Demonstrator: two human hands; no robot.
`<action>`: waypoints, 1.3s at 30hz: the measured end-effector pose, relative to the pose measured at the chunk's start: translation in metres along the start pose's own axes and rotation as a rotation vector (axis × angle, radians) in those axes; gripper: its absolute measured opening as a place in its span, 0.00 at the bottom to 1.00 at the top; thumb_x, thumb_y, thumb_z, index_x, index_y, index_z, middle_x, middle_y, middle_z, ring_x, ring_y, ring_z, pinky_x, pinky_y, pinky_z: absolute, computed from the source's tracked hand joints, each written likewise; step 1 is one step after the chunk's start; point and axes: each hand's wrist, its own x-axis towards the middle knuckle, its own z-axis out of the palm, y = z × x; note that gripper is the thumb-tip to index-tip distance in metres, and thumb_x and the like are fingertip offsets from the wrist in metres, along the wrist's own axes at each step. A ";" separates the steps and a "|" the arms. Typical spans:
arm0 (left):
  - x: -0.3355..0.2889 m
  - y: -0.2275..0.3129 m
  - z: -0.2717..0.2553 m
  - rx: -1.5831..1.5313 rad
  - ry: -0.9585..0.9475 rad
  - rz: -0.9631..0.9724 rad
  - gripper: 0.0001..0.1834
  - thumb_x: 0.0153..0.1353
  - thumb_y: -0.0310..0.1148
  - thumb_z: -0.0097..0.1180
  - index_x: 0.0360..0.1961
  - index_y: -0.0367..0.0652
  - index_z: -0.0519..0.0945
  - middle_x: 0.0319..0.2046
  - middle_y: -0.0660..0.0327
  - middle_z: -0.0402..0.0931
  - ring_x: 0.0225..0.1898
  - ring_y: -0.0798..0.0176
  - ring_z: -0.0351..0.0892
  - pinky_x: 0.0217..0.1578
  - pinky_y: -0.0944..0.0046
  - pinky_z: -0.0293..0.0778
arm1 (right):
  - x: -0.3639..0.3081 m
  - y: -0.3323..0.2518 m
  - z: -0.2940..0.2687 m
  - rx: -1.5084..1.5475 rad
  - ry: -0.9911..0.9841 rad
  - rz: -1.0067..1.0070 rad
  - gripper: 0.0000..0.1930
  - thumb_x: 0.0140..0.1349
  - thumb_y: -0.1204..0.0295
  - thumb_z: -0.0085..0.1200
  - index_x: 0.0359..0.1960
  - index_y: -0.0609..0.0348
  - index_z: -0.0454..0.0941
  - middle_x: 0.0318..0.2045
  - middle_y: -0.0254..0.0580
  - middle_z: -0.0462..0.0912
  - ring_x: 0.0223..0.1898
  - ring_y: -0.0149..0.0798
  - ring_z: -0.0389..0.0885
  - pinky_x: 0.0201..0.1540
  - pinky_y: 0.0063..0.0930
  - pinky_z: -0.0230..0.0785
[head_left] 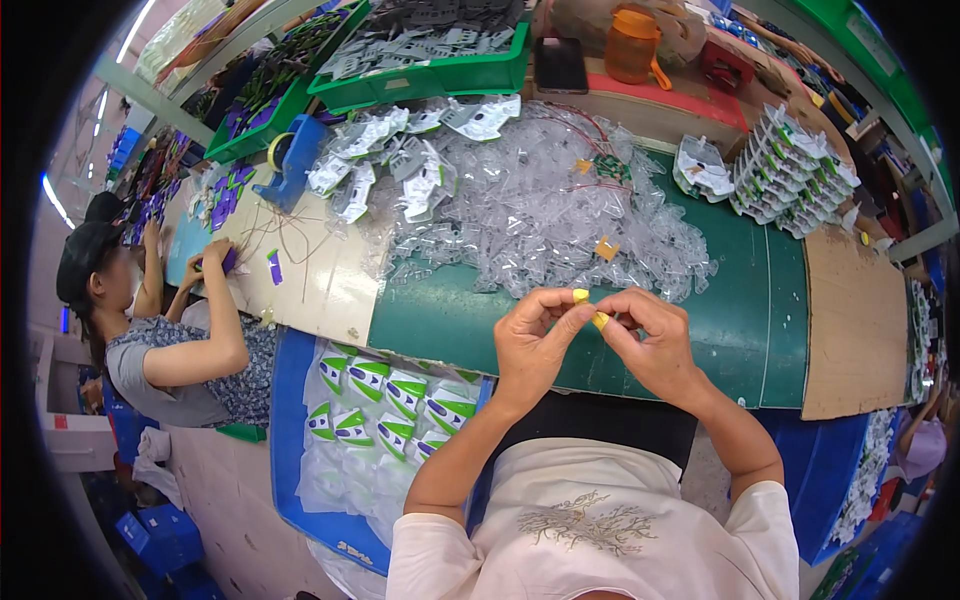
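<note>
My left hand [533, 345] and my right hand [652, 338] meet above the near edge of the green work mat [440, 318]. Fingers and thumbs of both are pinched together, their tips almost touching. Bright yellow bits [581, 296] show at the fingertips; they look like tape or finger covers, but I cannot tell which. Whatever the fingers hold, if anything, is too small or hidden. Just beyond them spreads a wide heap of clear plastic parts [500, 215], with a few orange pieces [606, 248] and thin red wires on it.
White-and-grey shells [405, 150] lie behind the heap at left, near a blue tape dispenser [292, 160]. Stacked white shells [790, 170] stand at right. Green bins [425, 85] and an orange bottle [632, 45] line the back. A blue crate [290, 440] holds green-and-white parts. Another person [160, 350] works at left.
</note>
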 end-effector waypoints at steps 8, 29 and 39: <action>-0.011 -0.008 -0.011 0.194 -0.065 0.028 0.11 0.58 0.22 0.66 0.43 0.36 0.83 0.34 0.61 0.81 0.36 0.72 0.79 0.39 0.71 0.75 | -0.008 0.005 -0.001 -0.100 -0.087 -0.034 0.05 0.54 0.83 0.59 0.32 0.64 0.82 0.23 0.37 0.78 0.19 0.26 0.72 0.22 0.22 0.63; 0.162 -0.004 -0.147 1.229 0.358 0.539 0.15 0.48 0.29 0.61 0.40 0.43 0.81 0.41 0.57 0.78 0.48 0.50 0.72 0.52 0.50 0.63 | -0.014 0.022 -0.024 0.256 -0.125 0.451 0.02 0.61 0.80 0.58 0.35 0.62 0.78 0.24 0.23 0.76 0.23 0.14 0.68 0.25 0.11 0.60; 0.076 0.030 -0.105 1.327 0.125 0.816 0.13 0.47 0.22 0.61 0.36 0.43 0.79 0.35 0.59 0.78 0.40 0.53 0.75 0.48 0.51 0.64 | -0.040 0.032 -0.044 0.157 -0.086 0.516 0.03 0.61 0.77 0.59 0.34 0.63 0.79 0.22 0.22 0.73 0.21 0.14 0.63 0.22 0.13 0.54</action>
